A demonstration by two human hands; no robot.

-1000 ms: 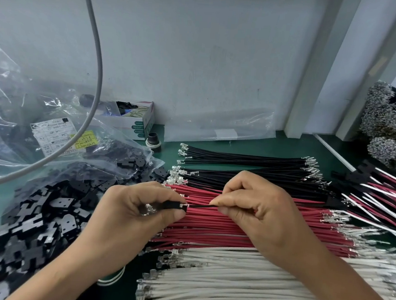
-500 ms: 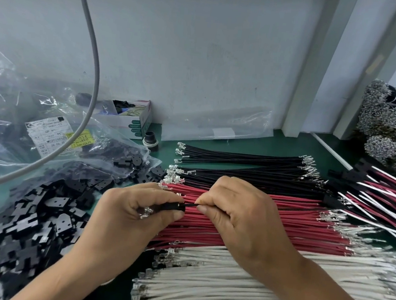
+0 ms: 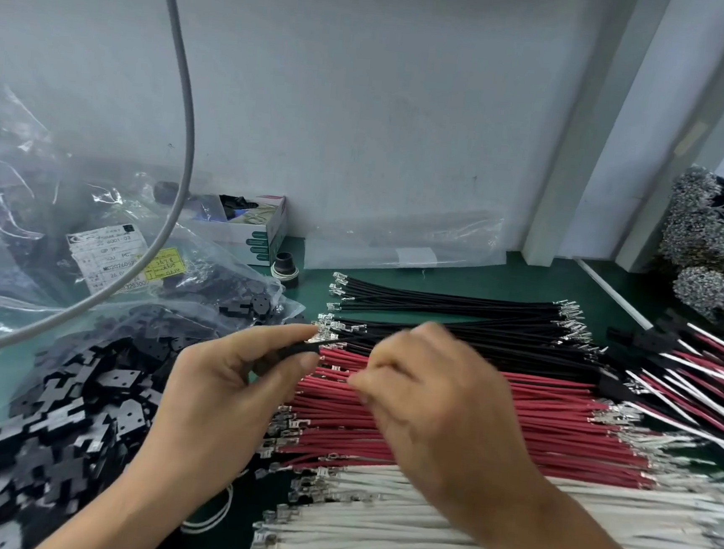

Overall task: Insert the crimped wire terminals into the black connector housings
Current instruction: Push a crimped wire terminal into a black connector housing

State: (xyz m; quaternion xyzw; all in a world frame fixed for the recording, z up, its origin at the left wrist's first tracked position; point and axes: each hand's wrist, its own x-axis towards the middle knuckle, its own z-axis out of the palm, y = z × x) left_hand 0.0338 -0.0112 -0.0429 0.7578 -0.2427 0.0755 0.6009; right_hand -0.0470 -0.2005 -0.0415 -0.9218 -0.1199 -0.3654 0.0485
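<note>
My left hand pinches a small black connector housing between thumb and forefinger. A thin black wire leads from the housing up and to the right. My right hand is motion-blurred just right of the housing, with its fingers curled over the red wires. The blur hides whether it grips anything. Rows of crimped black wires, red wires and white wires lie across the green bench. Loose black housings are heaped at the left.
Clear plastic bags with labels sit at the back left, and a grey cable hangs across them. A small open box stands by the wall. Finished red, white and black assemblies and bundled terminals lie at the right.
My right hand has pulled away to the right of the housing and is now blurred. My left hand has tilted the housing upward.
</note>
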